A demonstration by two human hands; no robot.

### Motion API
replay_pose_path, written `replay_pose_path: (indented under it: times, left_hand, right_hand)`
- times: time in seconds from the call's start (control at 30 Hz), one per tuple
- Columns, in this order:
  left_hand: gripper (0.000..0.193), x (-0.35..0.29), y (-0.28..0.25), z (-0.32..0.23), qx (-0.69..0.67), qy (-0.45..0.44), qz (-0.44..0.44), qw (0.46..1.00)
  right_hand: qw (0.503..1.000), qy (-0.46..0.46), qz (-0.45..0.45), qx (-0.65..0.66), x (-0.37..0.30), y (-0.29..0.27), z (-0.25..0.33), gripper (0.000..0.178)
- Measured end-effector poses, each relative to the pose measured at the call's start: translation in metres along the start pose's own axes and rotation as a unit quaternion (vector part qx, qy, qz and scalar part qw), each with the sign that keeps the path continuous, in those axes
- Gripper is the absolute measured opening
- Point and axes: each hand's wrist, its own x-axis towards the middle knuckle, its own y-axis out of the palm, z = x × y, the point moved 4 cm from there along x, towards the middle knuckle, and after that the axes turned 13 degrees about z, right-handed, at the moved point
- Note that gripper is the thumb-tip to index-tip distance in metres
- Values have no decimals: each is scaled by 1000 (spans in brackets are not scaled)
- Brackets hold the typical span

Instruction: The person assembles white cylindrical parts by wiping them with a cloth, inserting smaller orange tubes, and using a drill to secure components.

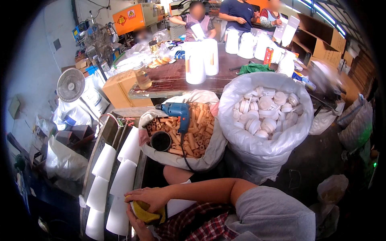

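Observation:
My right hand point(149, 197) reaches across from the right, its fingers closed on a yellow cloth point(146, 213) with a darker olive edge. A white tapered plastic tube point(179, 206) lies over my lap, partly under my forearm, and the cloth presses on its left end. Below the cloth, my left hand point(138, 225) is curled around that same end; part of its grip is hidden. Just left of my hands, similar white tubes point(123, 180) stand nested in two rows on a wooden rack point(89, 176).
Ahead, a sack point(209, 154) holds orange-brown tubes, a blue power drill point(177, 111) and a black cup point(161, 141). Right of it stands a white bag point(261, 150) of white plastic caps. Beyond is a dark red table point(169, 86) with white jugs point(195, 66); several people work behind it.

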Motion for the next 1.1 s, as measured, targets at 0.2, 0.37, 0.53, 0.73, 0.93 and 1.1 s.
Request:
replay_pose_path:
  times: [0.2, 0.37, 0.53, 0.73, 0.93, 1.1]
  left_hand:
    - [102, -1, -1, 2, 15, -23, -18, 999]
    - [100, -9, -8, 8, 10, -14, -32, 999]
    - [100, -5, -5, 6, 35, 7, -18, 999]
    - [93, -11, -6, 6, 28, -5, -35, 999]
    - [101, -9, -6, -1, 46, -3, -35, 998]
    - [84, -8, -6, 7, -1, 35, -13, 999]
  right_hand:
    - [998, 0, -37, 59, 10, 6, -12, 65]
    - [986, -40, -16, 160, 19, 6, -18, 60]
    - [998, 0, -52, -28, 8, 8, 0, 56]
    - [987, -47, -48, 148, 19, 8, -19, 64]
    - [997, -23, -69, -42, 12, 10, -2, 51]
    - [985, -18, -47, 162, 19, 5, -23, 64]
